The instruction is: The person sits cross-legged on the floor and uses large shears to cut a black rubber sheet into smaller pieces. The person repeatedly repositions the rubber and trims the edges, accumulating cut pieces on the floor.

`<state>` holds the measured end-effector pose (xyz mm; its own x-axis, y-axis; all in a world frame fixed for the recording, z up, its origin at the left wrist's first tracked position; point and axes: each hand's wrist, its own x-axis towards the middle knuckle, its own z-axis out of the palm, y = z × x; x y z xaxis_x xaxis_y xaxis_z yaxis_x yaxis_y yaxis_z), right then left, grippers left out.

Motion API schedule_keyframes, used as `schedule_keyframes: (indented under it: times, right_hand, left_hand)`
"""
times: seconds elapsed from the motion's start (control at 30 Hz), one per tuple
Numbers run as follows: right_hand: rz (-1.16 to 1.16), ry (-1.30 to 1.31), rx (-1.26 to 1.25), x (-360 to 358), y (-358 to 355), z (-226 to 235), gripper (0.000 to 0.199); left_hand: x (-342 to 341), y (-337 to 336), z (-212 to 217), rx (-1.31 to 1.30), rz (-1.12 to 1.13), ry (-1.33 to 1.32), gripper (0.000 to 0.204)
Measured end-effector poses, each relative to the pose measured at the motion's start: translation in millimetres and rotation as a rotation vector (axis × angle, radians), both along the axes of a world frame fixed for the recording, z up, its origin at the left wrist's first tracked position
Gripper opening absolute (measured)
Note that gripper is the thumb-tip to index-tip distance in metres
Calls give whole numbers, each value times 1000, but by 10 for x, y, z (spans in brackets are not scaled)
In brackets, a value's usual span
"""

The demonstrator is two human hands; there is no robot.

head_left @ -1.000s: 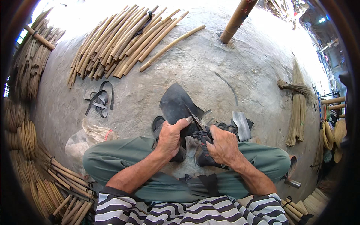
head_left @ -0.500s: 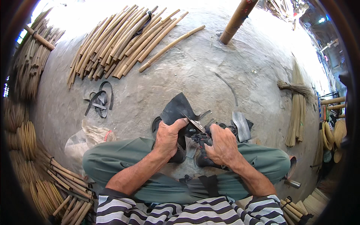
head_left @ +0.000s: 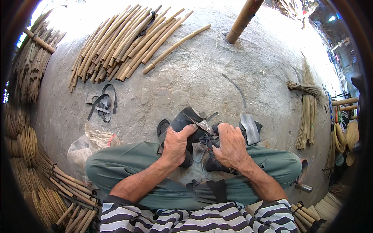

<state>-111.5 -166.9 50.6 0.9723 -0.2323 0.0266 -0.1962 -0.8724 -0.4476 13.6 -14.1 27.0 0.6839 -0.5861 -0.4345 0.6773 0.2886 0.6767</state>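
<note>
Scissors (head_left: 205,126) lie across a black sheet (head_left: 179,121), between two gripping hands.
Their long axis slants from the right hand (head_left: 230,145), its fingers curled around the dark-wrapped handles, forward and leftward over the sheet; the left hand (head_left: 176,142), just left of the scissors, clamps the sheet's near edge, thumb close by the blades, contact unclear. Right of the scissors lies a grey curved piece (head_left: 250,129); well left, tangled dark strips (head_left: 103,104); well beyond, bamboo poles (head_left: 120,46).

The left hand (head_left: 176,144) holds black sheet (head_left: 180,121), right hand (head_left: 230,146) scissors (head_left: 204,126).
</note>
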Motion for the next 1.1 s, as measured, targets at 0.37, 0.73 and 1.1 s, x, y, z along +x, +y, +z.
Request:
schedule_keyframes:
  times: [0.37,0.73,1.1]
  right_hand:
    - [-51,249,154,-43,43,4,34]
    - [-10,83,31,-35,8,-29,39]
    - [-26,210,147,-63,58,9,37]
  left_hand:
    - [91,23,-38,-26,-19,129,20]
    - [91,29,-113,66,-65,39,29]
    - [153,35,-118,36,-65,100,29]
